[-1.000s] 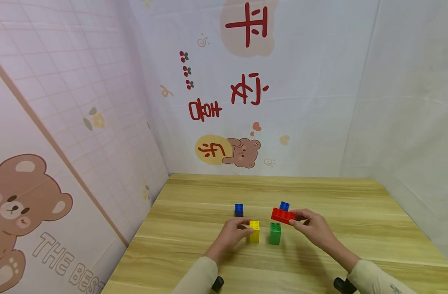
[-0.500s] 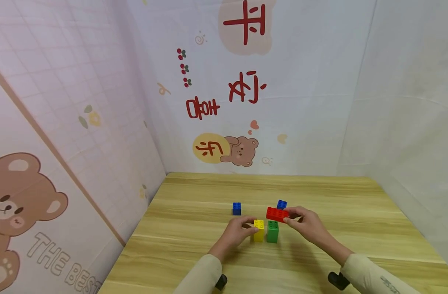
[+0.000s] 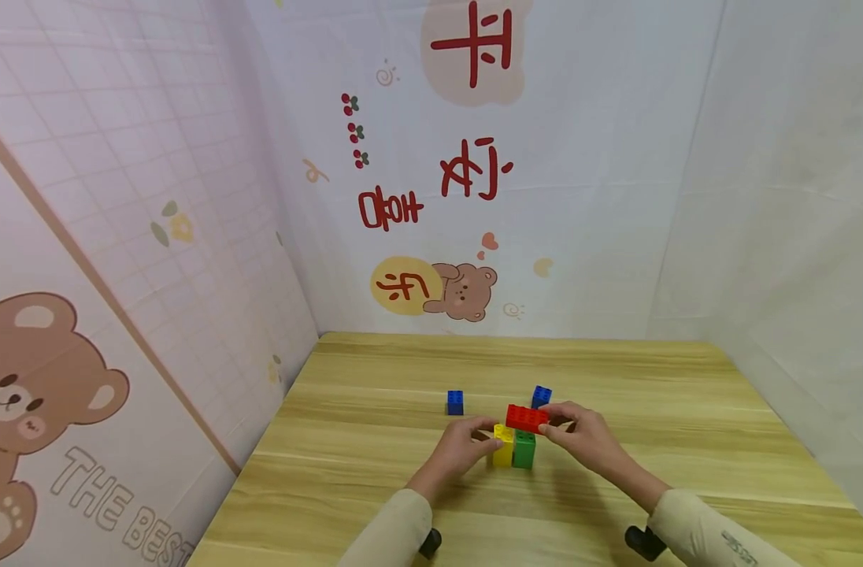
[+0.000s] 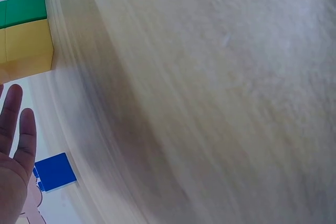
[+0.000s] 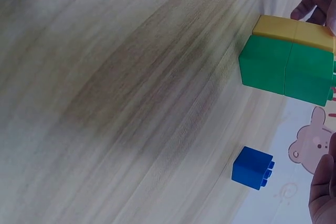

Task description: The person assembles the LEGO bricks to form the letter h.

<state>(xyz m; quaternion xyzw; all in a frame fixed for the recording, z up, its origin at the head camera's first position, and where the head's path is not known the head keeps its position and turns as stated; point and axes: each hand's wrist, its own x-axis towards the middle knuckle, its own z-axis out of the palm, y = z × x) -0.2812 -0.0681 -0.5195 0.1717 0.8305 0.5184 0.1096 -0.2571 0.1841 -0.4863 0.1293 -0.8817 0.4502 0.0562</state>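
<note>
My left hand holds a stack of yellow toy building bricks at its upper part, thumb on the near side. Right beside it stands a green brick stack. In the right wrist view, the green stack shows a seam between two bricks and lies flush along the yellow stack. My right hand pinches the right end of a long red brick, studs up. In the head view the red brick overlaps the tops of both stacks, slightly tilted.
Two small blue bricks stand farther back on the wooden table: one blue brick at the left, another blue brick behind the red one. Printed cloth walls enclose the table's back and sides.
My left hand has slid the yellow stack right, up against the green one. My right hand has brought the red brick left, from behind the green stack to over both stacks.
</note>
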